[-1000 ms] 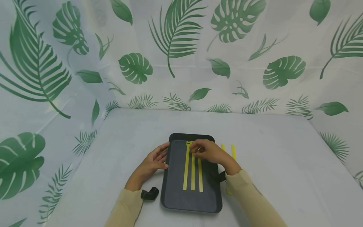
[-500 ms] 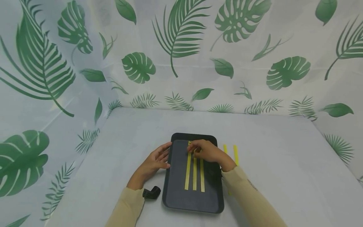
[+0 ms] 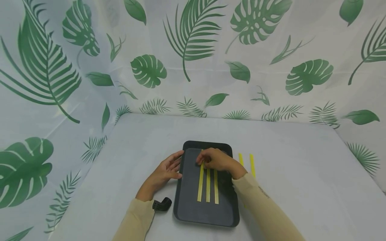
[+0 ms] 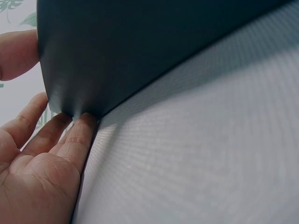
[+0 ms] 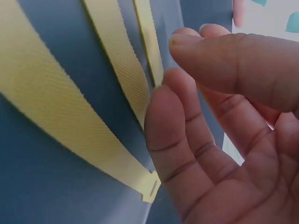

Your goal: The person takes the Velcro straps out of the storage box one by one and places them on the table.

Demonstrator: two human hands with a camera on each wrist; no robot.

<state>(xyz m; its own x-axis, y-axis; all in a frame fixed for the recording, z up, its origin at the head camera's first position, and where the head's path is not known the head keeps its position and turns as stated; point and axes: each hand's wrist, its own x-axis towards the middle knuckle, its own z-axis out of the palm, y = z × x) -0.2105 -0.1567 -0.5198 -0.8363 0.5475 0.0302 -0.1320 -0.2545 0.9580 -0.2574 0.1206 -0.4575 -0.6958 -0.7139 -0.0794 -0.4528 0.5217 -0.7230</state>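
Three yellow straps (image 3: 208, 189) lie side by side in a dark grey tray (image 3: 189, 204). My left hand (image 3: 163, 172) touches the tray's left side, thumb and fingers spread apart; its fingertips (image 4: 84, 123) meet the tray's lower edge in the left wrist view. Over the far end of the straps is my right hand (image 3: 217, 159), fingers bent and fingertips close to the left strap (image 3: 200, 187). In the right wrist view the thumb stands apart from the fingers, with no strap between them. One strap's slotted end (image 5: 150, 187) shows beside the fingers; the right hand hides the other ends.
More yellow straps (image 3: 252, 164) lie on the white table (image 3: 289, 160) right of the tray, partly behind the right forearm. A black angled piece (image 3: 162, 204) is at the left cuff. Leaf-printed cloth (image 3: 208, 73) stands behind and at the sides.
My right hand has slid left across the straps, and its fingertips now cover the left strap's far end. The left hand stays at the tray's side. The whole view has shifted slightly.
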